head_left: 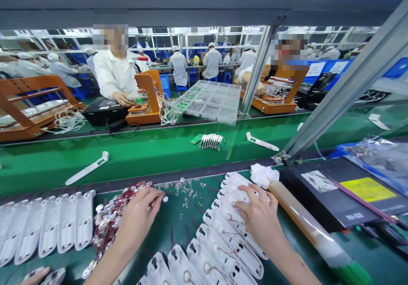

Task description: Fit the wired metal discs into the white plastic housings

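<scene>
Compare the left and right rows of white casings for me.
The left row shows no round discs inside, while the right row has round discs in several casings. The left row runs fairly straight; the right row curves. Both hold elongated white casings.

You have three orange fixtures (152, 93), one divided tray (212, 102) and one green-bristled brush (310, 221); discs (103, 221) and white shells (48, 229) overlap beyond counting.
</scene>
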A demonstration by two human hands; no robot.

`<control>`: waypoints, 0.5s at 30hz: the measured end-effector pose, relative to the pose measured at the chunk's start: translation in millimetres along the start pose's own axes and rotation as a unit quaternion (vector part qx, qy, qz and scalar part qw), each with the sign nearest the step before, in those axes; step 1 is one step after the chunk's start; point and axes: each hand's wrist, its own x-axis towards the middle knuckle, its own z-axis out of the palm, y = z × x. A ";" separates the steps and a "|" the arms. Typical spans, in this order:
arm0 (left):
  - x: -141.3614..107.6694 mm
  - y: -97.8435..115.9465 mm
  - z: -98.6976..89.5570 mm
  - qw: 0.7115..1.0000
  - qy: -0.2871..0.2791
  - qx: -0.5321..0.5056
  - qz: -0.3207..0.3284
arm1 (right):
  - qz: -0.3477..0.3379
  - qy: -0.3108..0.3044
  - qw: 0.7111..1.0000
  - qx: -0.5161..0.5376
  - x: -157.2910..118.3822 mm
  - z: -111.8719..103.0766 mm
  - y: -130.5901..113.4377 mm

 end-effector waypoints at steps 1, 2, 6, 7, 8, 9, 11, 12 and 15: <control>-0.1 3.7 -0.6 1.000 -0.007 -0.011 -0.017 | 0.003 0.012 1.000 0.006 1.6 -2.0 -1.9; 0.0 7.8 -1.2 0.999 -0.017 -0.022 -0.032 | 0.008 0.029 0.999 0.015 3.8 -4.8 -4.3; 1.7 26.7 -1.5 0.997 -0.038 -0.063 -0.006 | 0.005 0.091 0.993 0.077 15.7 -23.4 -21.0; 1.8 31.9 -1.0 0.997 -0.035 -0.068 0.018 | -0.012 0.095 0.990 0.104 18.6 -29.1 -27.4; 1.4 37.1 -0.2 0.996 -0.031 -0.071 0.039 | -0.036 0.095 0.986 0.134 20.8 -34.5 -34.8; 0.6 42.4 0.6 0.995 -0.029 -0.074 0.056 | -0.068 0.090 0.980 0.162 22.5 -39.2 -42.8; -2.5 53.0 1.8 0.994 -0.030 -0.069 0.085 | -0.127 0.075 0.971 0.191 23.7 -45.0 -59.8; -4.5 58.0 1.8 0.993 -0.034 -0.063 0.097 | -0.143 0.073 0.970 0.185 23.4 -45.6 -67.8; -11.6 70.8 -0.7 0.990 -0.049 -0.045 0.122 | -0.132 0.094 0.976 0.144 21.2 -39.7 -83.7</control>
